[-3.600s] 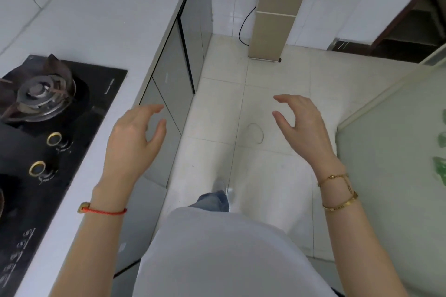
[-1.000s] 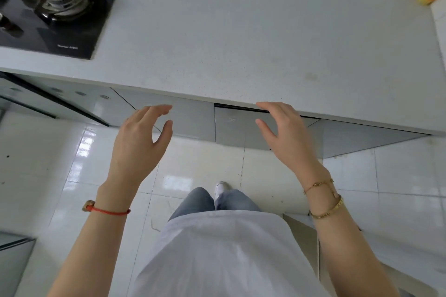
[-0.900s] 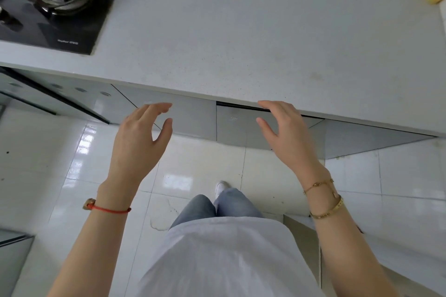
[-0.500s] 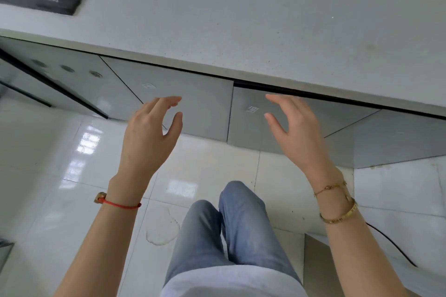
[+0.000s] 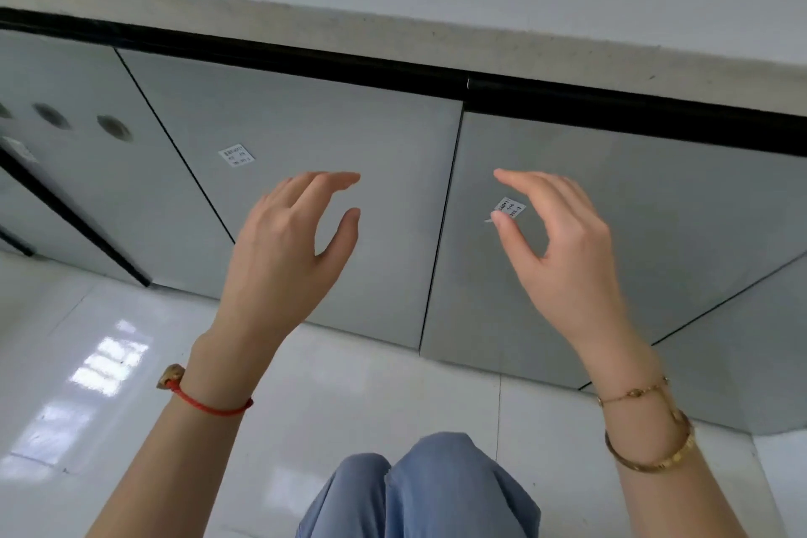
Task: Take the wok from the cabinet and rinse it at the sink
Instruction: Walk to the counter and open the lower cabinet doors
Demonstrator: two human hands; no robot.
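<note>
Knees in blue jeans below both wrists. L hand & R hand raised, fingers loosely curved, holding nothing, apart from the closed grey cabinet doors behind them. Worktop edge above fingertips. Wok not visible.

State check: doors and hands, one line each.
Left door: closed.
Right door: closed.
Left hand: open, empty, touching nothing.
Right hand: open, empty, in front of the right door.
Wok: not in view.
</note>
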